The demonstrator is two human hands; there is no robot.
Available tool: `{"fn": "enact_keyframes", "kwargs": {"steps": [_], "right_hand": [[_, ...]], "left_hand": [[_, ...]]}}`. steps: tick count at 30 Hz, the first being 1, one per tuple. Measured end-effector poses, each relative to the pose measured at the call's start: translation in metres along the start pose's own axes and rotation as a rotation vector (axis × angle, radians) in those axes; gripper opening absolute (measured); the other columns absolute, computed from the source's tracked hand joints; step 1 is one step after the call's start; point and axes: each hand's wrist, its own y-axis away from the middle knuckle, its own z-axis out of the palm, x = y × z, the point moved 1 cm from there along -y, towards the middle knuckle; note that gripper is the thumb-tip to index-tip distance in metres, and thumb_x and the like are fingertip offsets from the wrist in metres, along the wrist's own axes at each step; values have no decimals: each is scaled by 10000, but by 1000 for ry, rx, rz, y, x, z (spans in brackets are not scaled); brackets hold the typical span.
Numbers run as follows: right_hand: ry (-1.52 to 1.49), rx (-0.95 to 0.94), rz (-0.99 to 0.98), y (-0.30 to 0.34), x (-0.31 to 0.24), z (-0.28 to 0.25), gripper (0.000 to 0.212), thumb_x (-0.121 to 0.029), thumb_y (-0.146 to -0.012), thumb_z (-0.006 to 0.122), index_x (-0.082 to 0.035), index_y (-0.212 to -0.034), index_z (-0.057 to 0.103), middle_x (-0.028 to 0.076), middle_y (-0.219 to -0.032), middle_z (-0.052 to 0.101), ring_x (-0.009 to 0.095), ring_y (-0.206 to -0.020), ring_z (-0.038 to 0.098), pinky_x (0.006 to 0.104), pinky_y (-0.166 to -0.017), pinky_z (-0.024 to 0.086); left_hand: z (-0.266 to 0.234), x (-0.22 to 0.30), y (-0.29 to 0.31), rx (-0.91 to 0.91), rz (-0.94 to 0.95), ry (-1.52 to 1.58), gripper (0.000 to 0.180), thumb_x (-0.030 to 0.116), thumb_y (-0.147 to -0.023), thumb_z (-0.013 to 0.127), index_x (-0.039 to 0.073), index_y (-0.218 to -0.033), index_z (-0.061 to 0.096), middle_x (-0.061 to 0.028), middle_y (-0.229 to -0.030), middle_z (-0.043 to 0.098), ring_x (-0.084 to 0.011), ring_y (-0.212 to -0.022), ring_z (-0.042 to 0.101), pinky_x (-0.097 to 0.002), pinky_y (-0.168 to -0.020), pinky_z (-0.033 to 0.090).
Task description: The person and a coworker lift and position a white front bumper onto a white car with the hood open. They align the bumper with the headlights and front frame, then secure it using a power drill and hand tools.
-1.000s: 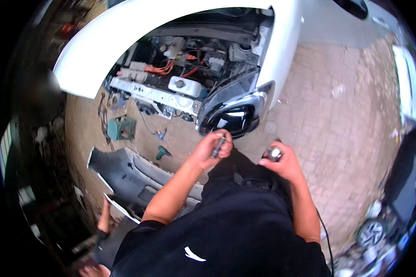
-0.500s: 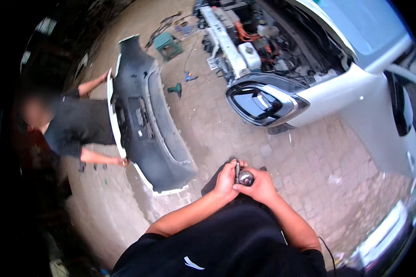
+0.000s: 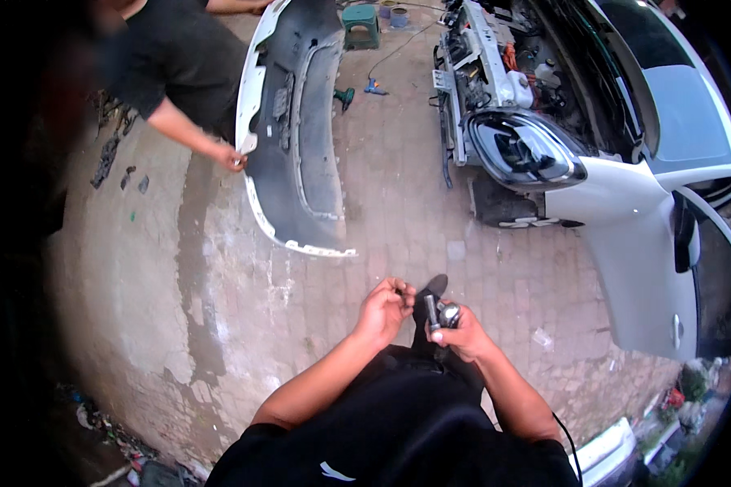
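My right hand [image 3: 469, 337] is closed around what looks like a ratchet wrench [image 3: 450, 313], its round chrome head upward. Beside that head stands a metal cylinder shaped like a long socket [image 3: 431, 312], held in the same grip; whether the two are joined I cannot tell. My left hand [image 3: 384, 312] is raised just left of the tools and apart from them. Its fingers are curled together, and anything between them is too small to make out. Both hands are in front of my body, above my dark shoe [image 3: 437, 283].
At the left, a person's hand [image 3: 231, 158] grips the edge of a detached bumper [image 3: 280, 199]. A white car [image 3: 617, 174] with an exposed front and a headlight [image 3: 524, 152] stands right. A green drill [image 3: 343, 98], a blue corded tool [image 3: 373, 86] and a green stool [image 3: 361, 24] lie beyond.
My hands have come apart: the left has let go of the tools, which are now in the right. The view has turned, and the bumper and car appear higher.
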Motion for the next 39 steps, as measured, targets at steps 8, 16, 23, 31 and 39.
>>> {"fn": "enact_keyframes", "kwargs": {"steps": [8, 16, 23, 31, 39], "right_hand": [[420, 206, 53, 14, 102, 130, 260, -117, -841, 806, 5, -1043, 697, 48, -917, 726, 128, -835, 657, 311, -759, 529], [965, 100, -71, 41, 116, 195, 399, -255, -791, 870, -30, -1078, 707, 118, -918, 745, 174, -832, 696, 343, -789, 560], [865, 302, -294, 61, 137, 176, 411, -165, -778, 867, -40, -1130, 694, 121, -965, 750, 175, -944, 722, 338, -843, 566], [643, 640, -393, 79, 127, 182, 230, -112, -806, 832, -21, -946, 674, 63, -802, 688, 124, -715, 610, 325, -668, 524], [877, 735, -479, 70, 139, 146, 233, -71, -712, 787, -11, -898, 659, 121, -767, 656, 217, -667, 621, 340, -647, 513]], "left_hand": [[-121, -12, 136, 179, -195, 214, 351, 411, -967, 563, 74, -1037, 634, -57, -956, 611, -167, -788, 540, -278, -685, 434], [-177, -31, 161, 76, -72, 291, 295, 333, -1038, 592, 84, -880, 602, -74, -926, 665, -214, -898, 639, -355, -818, 537], [-129, -18, 177, -6, -153, 354, 442, 393, -1067, 464, 16, -946, 660, -177, -1183, 701, -294, -1131, 641, -448, -1075, 467], [-90, -23, 190, -260, -193, 170, 552, 374, -1095, 383, -69, -1393, 523, -137, -1369, 614, -243, -1299, 543, -383, -1175, 359], [-88, -25, 168, -141, -302, 116, 566, 394, -1078, 408, -44, -1427, 496, -155, -1428, 576, -261, -1350, 510, -393, -1184, 348]]}}
